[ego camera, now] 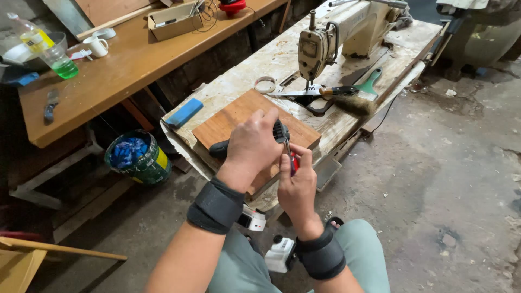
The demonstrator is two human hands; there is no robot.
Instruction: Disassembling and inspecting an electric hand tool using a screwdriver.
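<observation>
A rough workshop here, bare concrete floor stained and gritty, and down at the near edge sits the person in pale green trousers, a small white device (280,254) resting in the lap between the two banded wrists. Up from there, the right hand (297,187) is pinched narrow, fingers closed on a thin metal shaft with a red part (293,161) showing just behind the thumb. Directly above and touching it, the left hand (254,145) is wrapped tight around a black-handled tool (280,131), whose body pokes out dark on the far-left side of the fist. So the long axis runs from upper left down to lower right, straight from one fist into the other's fingertips; the right hand is the nearer one to the body. Whether the shaft is seated in the tool I cannot tell. Just beyond lies a brown wooden board (233,116) on the worn white table (271,59), a blue block (184,113) at its left, then a brush (355,97) and the sewing machine (336,32) at the back.
</observation>
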